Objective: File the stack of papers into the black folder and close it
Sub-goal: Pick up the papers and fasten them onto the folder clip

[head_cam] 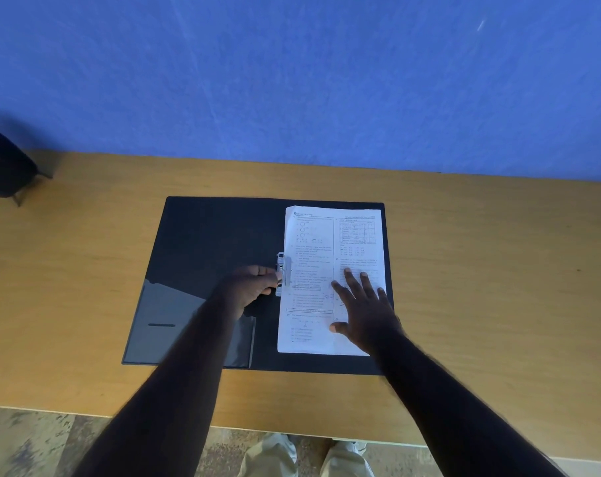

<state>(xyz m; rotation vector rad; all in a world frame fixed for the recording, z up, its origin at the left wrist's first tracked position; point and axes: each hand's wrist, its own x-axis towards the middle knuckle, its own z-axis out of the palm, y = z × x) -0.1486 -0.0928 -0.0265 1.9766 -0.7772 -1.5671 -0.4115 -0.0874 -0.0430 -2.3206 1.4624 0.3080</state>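
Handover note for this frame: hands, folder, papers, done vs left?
Left hand: fingers closed on the metal clip at the folder's spine.
Right hand: open, flat on the stack of papers, pinning it.
Black folder: open on the wooden table; papers lie on its right half.
Done: papers placed.
Left: finish clamping, then close the cover.

One camera sits on the person's head. It looks forward and down at the wooden table from close above. The blue wall fills the top. No second view exists.
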